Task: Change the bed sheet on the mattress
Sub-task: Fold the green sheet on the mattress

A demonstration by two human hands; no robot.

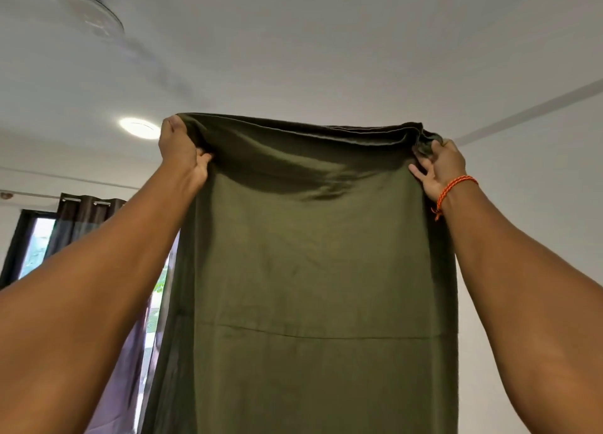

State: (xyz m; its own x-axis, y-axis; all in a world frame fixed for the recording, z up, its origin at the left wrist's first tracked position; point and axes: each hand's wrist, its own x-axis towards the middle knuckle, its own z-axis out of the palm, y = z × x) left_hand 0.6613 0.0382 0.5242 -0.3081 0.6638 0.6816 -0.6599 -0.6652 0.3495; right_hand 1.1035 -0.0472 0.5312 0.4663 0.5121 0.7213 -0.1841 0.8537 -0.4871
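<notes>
An olive-green bed sheet [310, 270] hangs in front of me, held up high towards the ceiling. My left hand [182, 149] grips its top left corner, fingers curled round bunched cloth. My right hand [440, 169] pinches the top right corner; an orange thread band circles that wrist. The sheet falls straight down past the bottom of the view, with a horizontal fold crease across its lower half. The mattress is hidden behind the sheet or out of view.
A white ceiling with a spinning fan [94, 15] and a round lit lamp [140, 128] is above. A window [36, 244] with dark curtains [85, 218] is at the left. A plain white wall [538, 179] stands at the right.
</notes>
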